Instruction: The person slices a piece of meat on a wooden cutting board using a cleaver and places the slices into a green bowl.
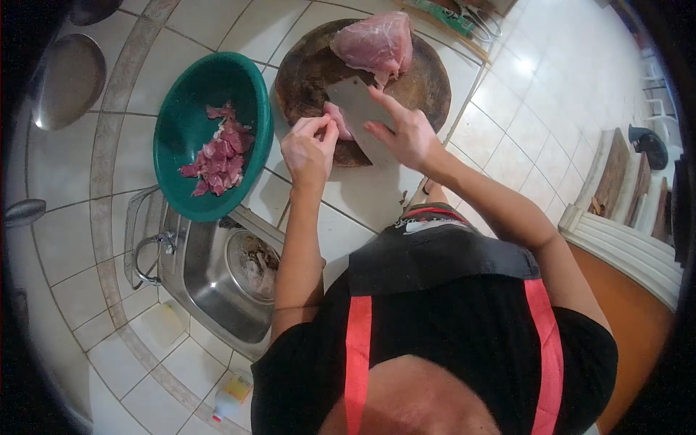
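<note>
A round wooden chopping board point(429, 81) lies on the tiled counter, with a large chunk of raw meat point(372, 43) at its far side. My left hand point(310, 149) pinches a small strip of pink meat point(338, 120) near the board's left front part. Beside that strip is the broad metal blade of a cleaver point(356, 106). My right hand point(408, 133) is on the cleaver, index finger stretched along the blade; its handle is hidden beneath the hand. Left of the board, a green plastic basin point(179, 125) holds a heap of cut raw meat point(223, 157).
A stainless steel sink point(212, 272) with a faucet point(149, 250) sits at the left, under the basin's near edge. Pans point(70, 81) are at the far left. Scissors point(484, 24) lie at the counter's far right corner. A plastic bottle point(234, 394) stands beyond the sink.
</note>
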Action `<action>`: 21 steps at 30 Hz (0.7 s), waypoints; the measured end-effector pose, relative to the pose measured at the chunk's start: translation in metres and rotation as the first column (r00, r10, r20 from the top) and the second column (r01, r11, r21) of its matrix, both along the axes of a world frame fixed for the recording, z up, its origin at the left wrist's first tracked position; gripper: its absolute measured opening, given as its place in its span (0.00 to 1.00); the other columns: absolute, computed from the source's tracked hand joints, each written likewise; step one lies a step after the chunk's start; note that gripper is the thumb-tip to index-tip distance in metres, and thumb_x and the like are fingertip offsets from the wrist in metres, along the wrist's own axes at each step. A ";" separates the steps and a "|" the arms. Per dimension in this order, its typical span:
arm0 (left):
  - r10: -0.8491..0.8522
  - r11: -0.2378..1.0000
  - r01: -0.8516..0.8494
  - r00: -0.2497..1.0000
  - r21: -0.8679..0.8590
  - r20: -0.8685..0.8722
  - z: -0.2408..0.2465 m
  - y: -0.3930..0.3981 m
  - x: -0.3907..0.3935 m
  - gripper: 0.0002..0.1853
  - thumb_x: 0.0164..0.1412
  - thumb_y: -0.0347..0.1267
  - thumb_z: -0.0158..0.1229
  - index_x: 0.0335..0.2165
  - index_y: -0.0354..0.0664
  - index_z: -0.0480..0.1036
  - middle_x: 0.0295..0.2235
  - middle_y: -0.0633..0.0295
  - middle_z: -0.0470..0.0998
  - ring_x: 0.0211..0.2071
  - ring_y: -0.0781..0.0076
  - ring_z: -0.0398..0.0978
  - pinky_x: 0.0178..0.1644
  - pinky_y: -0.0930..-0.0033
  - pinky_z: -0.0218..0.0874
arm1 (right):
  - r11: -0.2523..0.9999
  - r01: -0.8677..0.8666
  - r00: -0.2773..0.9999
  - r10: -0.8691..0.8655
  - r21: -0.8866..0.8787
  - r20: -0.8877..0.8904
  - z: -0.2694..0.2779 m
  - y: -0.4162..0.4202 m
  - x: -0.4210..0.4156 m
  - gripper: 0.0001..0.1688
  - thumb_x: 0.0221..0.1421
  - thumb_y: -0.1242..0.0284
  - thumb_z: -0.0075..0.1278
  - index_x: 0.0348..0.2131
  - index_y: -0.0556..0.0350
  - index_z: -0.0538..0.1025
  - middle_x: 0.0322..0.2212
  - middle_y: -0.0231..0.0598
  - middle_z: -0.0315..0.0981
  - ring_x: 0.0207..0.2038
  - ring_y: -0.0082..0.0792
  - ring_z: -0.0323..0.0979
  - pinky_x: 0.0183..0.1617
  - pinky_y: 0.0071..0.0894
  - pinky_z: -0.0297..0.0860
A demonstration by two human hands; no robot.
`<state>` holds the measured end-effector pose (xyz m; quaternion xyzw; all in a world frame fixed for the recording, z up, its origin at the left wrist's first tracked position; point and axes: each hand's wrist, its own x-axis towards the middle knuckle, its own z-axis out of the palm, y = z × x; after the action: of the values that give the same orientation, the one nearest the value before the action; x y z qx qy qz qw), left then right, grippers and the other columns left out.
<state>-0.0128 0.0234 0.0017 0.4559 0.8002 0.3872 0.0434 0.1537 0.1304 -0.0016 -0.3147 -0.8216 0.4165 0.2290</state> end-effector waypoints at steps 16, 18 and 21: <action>0.067 0.998 -0.069 0.986 0.004 0.155 -0.006 0.000 0.001 0.08 0.50 0.31 0.66 0.28 0.37 0.81 0.26 0.56 0.80 0.26 0.64 0.79 0.32 0.67 0.68 | 0.999 -0.052 0.998 0.051 0.011 0.032 -0.001 -0.003 0.009 0.37 0.56 0.63 0.56 0.61 0.50 0.61 0.27 0.63 0.75 0.32 0.63 0.74 0.37 0.51 0.71; 0.022 1.000 -0.023 0.986 0.006 0.163 -0.007 0.001 -0.002 0.08 0.51 0.31 0.66 0.28 0.36 0.80 0.26 0.56 0.80 0.26 0.64 0.79 0.32 0.67 0.68 | 0.990 -0.034 0.991 0.052 0.139 -0.125 -0.014 -0.002 0.007 0.39 0.53 0.66 0.57 0.60 0.55 0.61 0.24 0.61 0.75 0.26 0.61 0.75 0.33 0.52 0.72; 0.013 1.000 -0.015 0.995 0.016 0.097 -0.004 0.002 -0.008 0.08 0.51 0.31 0.66 0.27 0.36 0.80 0.27 0.56 0.80 0.26 0.65 0.79 0.33 0.66 0.68 | 0.981 -0.052 0.995 0.068 0.186 -0.078 -0.003 0.011 -0.032 0.39 0.53 0.67 0.56 0.60 0.56 0.61 0.25 0.61 0.75 0.28 0.61 0.75 0.35 0.53 0.72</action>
<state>-0.0204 0.0258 -0.0026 0.4313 0.7971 0.4158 0.0754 0.1221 0.1417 -0.0049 -0.2495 -0.8553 0.3584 0.2789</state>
